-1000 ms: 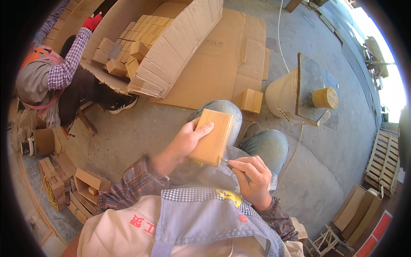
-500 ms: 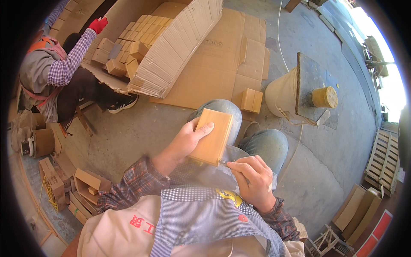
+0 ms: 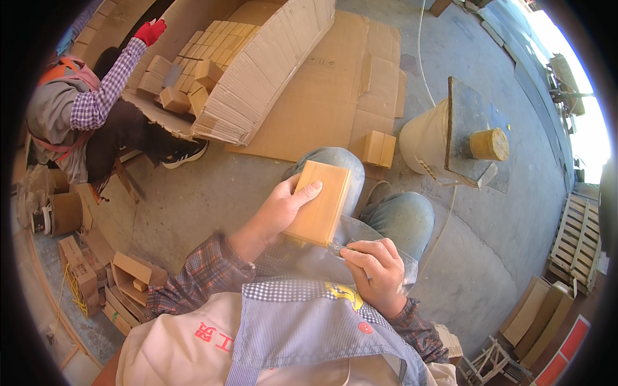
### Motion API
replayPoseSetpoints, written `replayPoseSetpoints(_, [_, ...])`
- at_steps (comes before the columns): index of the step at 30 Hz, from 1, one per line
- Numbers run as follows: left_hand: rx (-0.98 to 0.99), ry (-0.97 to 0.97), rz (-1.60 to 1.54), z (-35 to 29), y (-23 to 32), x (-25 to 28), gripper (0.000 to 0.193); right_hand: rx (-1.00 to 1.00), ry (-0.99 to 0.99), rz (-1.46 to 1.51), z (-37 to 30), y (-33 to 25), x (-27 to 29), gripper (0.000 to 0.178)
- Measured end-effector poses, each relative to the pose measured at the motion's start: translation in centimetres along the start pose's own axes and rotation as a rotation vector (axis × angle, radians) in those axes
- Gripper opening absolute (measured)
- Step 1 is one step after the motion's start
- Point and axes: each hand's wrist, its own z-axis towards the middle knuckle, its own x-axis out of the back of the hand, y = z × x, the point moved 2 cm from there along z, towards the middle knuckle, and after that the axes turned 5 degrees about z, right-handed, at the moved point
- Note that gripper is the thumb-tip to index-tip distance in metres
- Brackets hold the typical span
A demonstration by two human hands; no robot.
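Note:
My left hand (image 3: 281, 209) grips a smooth, light-brown wooden block (image 3: 318, 202) above my lap, with the thumb across its top face. Close to the block's lower right corner is my right hand (image 3: 376, 270), its fingers pinched round a thin tool (image 3: 336, 248). Only a short greyish end of that tool shows, at or very near the corner; its exact kind is hidden by the fingers. Clear plastic (image 3: 360, 230) lies over my lap beneath the block and behind my right hand.
A large cardboard box (image 3: 264, 74) of wooden blocks (image 3: 215, 48) stands ahead left, beside a seated co-worker with a red glove (image 3: 149, 32). Two blocks (image 3: 379, 149) rest past my knees. A white bucket (image 3: 425, 138) carries a dark board (image 3: 463, 128) and a yellowish tin (image 3: 489, 145).
My right hand has shifted slightly downward, and more of the clear plastic shows around it. My left hand and the block have barely moved. The co-worker's red glove has risen slightly.

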Motion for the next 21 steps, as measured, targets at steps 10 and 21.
replayPoseSetpoints(10, [0.013,0.000,-0.012,0.1,0.3,-0.3,0.051,0.086,0.057,-0.145,-0.5,0.0,0.2,0.024])
replayPoseSetpoints(21, [-0.003,0.001,0.008,0.7,0.7,-0.1,0.049,0.143,-0.026,-0.145,0.4,-0.2,1.5,0.032])
